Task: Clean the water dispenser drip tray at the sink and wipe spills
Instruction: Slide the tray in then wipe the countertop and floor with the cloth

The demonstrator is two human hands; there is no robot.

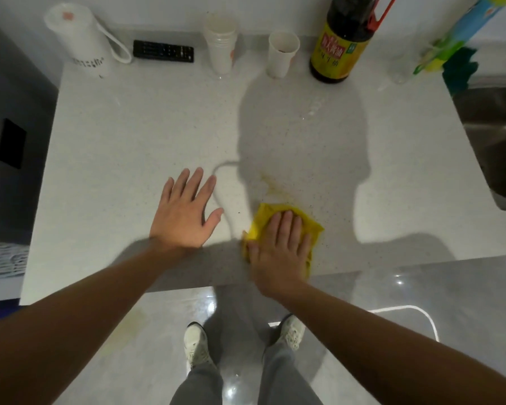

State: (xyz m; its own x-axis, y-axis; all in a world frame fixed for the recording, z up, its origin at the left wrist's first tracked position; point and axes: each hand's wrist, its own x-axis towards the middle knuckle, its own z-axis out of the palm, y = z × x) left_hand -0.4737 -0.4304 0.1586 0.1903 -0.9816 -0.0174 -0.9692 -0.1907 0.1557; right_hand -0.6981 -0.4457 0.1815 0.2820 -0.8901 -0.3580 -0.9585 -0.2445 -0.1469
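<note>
Head view: the right hand (278, 247) presses flat, fingers extended, on a yellow cloth (310, 226) at the counter (129, 135) near edge. The left hand (184, 211) rests open, holding nothing. Yellowish smears (270, 185) remain just beyond; the drip tray is possibly already done, unseen.

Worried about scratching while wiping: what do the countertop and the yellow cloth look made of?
The countertop looks like polished stone or quartz: white, finely speckled, faintly reflective. The yellow cloth under the right hand seems soft microfibre or similar fabric, folding and creasing; exact weave unclear.
</note>
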